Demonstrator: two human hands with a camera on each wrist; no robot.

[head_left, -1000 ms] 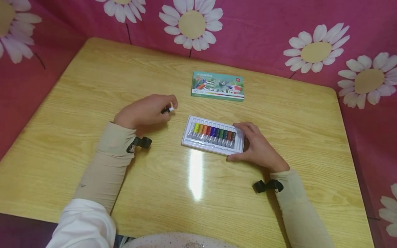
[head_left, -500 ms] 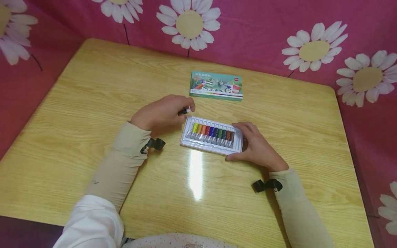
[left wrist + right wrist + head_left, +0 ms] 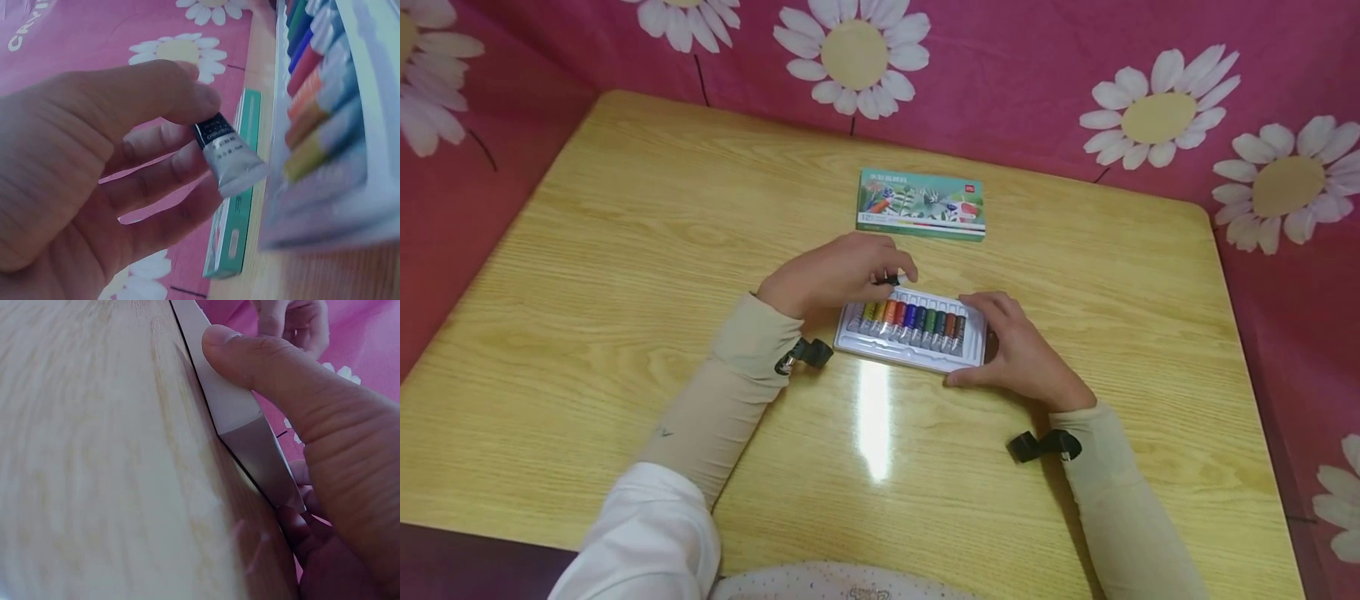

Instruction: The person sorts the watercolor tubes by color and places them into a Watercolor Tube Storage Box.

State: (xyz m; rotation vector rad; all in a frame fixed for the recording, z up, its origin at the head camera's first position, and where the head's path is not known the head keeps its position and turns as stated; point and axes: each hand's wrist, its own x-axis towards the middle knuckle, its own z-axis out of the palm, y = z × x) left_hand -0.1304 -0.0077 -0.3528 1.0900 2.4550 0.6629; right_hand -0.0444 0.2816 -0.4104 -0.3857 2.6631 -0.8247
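Observation:
Between thumb and forefinger my left hand [image 3: 838, 273] pinches a small paint tube [image 3: 231, 156] with a black band and a silver crimped end. It hovers above the back left part of a white plastic tray [image 3: 887, 352]. A row of colored paint tubes [image 3: 911, 318], yellow through red, blue and green to brown, lies in that tray. My right hand [image 3: 1028, 357] grips the tray's right end, its thumb on the near side wall [image 3: 228, 403] and its fingers at the far side. The left hand partly covers the tray's back left corner.
A green paint box [image 3: 921, 206] with a plant picture lies on the wooden table [image 3: 662, 208] behind the tray. Pink cloth with white daisies [image 3: 853, 54] hangs along the table's far edge and sides.
My left hand has moved right with the paint tube, from beside the tray to above its back left part. The right hand keeps its grip on the tray.

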